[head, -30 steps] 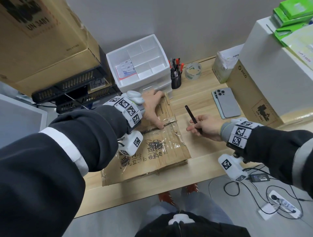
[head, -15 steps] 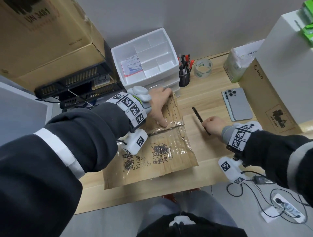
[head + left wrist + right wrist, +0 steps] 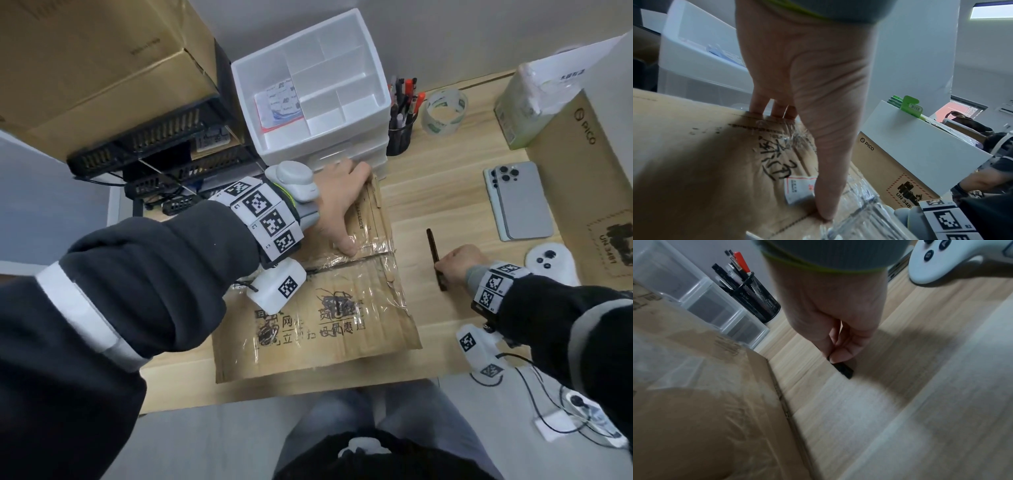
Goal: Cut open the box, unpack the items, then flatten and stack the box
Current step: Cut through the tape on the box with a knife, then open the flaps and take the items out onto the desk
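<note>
Our left forearm [image 3: 137, 274] covers the box's [image 3: 325, 325] left part in the head view, so we can't see that side or how far the seam runs under the sleeve; the right wrist view is motion-blurred and the box there is a brown smear. The print under the clear tape [image 3: 370, 250] is smudged and unreadable. Box lies flat on the wooden desk [image 3: 445, 212], just in front of the white drawer unit [image 3: 308, 85], its far edge close to or touching the unit's base, can't tell which. Left hand [image 3: 337, 202] rests on the box's far half: fingers [image 3: 758, 104] hook over the far edge, next to the drawer unit, tips hidden behind the cardboard; thumb [image 3: 828, 194] is straight, tip pressing down at the taped seam across the top. So the box top sits under the palm, gripped between fingers at the edge and thumb at the seam. Right hand [image 3: 455, 265] is off the box, just right of it on bare desk, fingers clenched round a thin dark knife [image 3: 436, 258]; in the right wrist view only its dark end [image 3: 842, 369] pokes out past the fingertips, touching or nearly touching the desk, blade not discernible. Right of the box, farther out: phone [image 3: 520, 202] face down, white controller [image 3: 551, 263], PICO carton [image 3: 582, 164] cut off by the frame. Pen cup [image 3: 400, 133] and tape roll [image 3: 443, 111] stand right of the drawer unit.
</note>
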